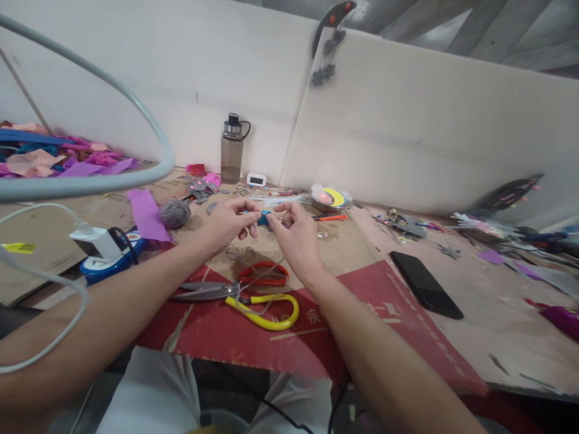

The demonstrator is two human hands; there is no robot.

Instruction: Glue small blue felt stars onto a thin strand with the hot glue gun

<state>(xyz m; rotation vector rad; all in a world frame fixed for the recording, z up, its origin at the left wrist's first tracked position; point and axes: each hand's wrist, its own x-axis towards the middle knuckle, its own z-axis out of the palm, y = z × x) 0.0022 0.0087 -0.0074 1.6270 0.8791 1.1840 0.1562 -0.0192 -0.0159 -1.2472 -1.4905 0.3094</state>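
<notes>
Between the fingertips of both hands is a small blue piece (263,218), perhaps felt or cloth; its exact kind is hard to make out. My left hand (233,224) pinches it from the left, and my right hand (296,232) pinches it from the right. Grey yarn (244,256) trails loosely below the hands. Under them lie large scissors (235,291), blades to the left, with one red and one yellow handle and yarn across them. A ball of grey yarn (175,214) sits left of my left hand.
A water bottle (231,150) and small digital clock (256,179) stand by the white wall. A black phone (425,283) lies right. At left are a white charger (97,242), a looping grey tube (154,129) and colourful felt scraps (54,157). Beyond the hands sits a bowl (330,199).
</notes>
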